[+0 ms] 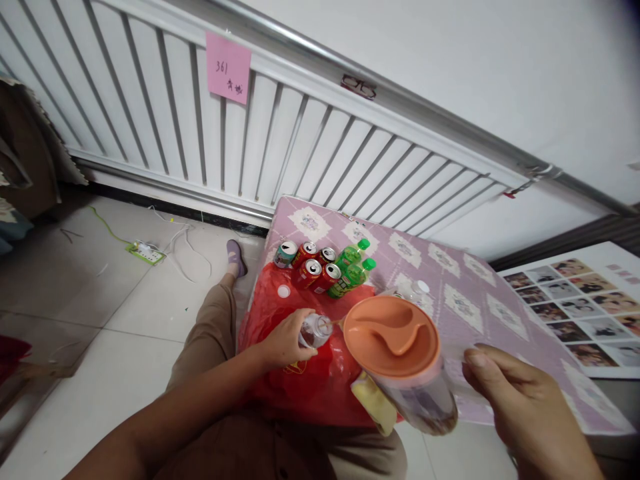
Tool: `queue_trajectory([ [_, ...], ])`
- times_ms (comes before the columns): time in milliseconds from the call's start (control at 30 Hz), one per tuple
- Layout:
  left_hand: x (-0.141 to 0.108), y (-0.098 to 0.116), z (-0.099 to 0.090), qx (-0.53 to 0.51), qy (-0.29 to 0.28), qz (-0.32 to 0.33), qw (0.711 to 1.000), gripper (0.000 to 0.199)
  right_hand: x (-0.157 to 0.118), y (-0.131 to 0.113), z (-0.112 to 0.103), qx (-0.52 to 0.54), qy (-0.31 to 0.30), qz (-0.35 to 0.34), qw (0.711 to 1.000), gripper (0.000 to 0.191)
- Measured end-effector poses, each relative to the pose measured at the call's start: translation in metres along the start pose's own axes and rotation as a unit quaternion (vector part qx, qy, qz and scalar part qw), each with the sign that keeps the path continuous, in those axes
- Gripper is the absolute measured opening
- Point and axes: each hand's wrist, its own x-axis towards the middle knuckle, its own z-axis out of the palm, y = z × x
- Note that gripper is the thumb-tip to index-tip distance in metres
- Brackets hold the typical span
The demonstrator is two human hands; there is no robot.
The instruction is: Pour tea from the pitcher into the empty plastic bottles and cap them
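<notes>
My left hand (285, 341) is wrapped round a small clear plastic bottle (315, 332), its open mouth turned up towards the right. My right hand (520, 387) grips the handle of a clear pitcher (420, 400) with an orange lid (393, 337). The pitcher is tilted to the left, and a thin stream of brown liquid runs from its spout to the bottle's mouth. Some brown liquid shows at the pitcher's bottom. A white cap (283, 291) lies on the red plastic bag (260, 313) beyond my left hand. A yellow cloth (375, 403) is partly hidden beneath the pitcher.
Several opened drink cans (307, 273) and two green bottles (353, 273) stand at the back of the purple patterned table (425, 257). A clear bottle with a white cap (419, 291) is behind the pitcher. A radiator (280, 140) runs behind; a power strip (145, 252) lies on the floor.
</notes>
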Motion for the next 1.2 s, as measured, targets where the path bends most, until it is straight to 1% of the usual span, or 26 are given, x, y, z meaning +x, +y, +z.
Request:
queue_trajectory([
  [300,0.0,0.0,0.0,-0.001,0.0,0.004,1.0,0.08,0.002,0.003,-0.001,0.009,-0.009,-0.001,1.0,0.048],
  [433,0.0,-0.001,0.0,-0.001,-0.001,0.002,1.0,0.081,0.001,-0.001,-0.002,-0.001,-0.011,0.0,1.0,0.046],
  [600,0.0,0.001,-0.001,0.001,-0.003,0.0,1.0,0.082,0.0,-0.007,-0.004,-0.017,-0.014,-0.006,1.0,0.049],
  [700,0.001,0.003,-0.003,0.0,-0.004,0.0,1.0,0.081,0.0,-0.008,-0.004,-0.017,-0.019,-0.003,1.0,0.048],
  [1033,0.0,0.004,-0.004,-0.004,-0.005,-0.008,1.0,0.082,-0.002,-0.012,-0.007,-0.012,-0.004,0.014,1.0,0.045],
  [1200,0.0,0.005,-0.005,0.001,-0.007,-0.007,1.0,0.081,-0.003,-0.014,-0.007,-0.009,-0.013,0.01,1.0,0.045],
])
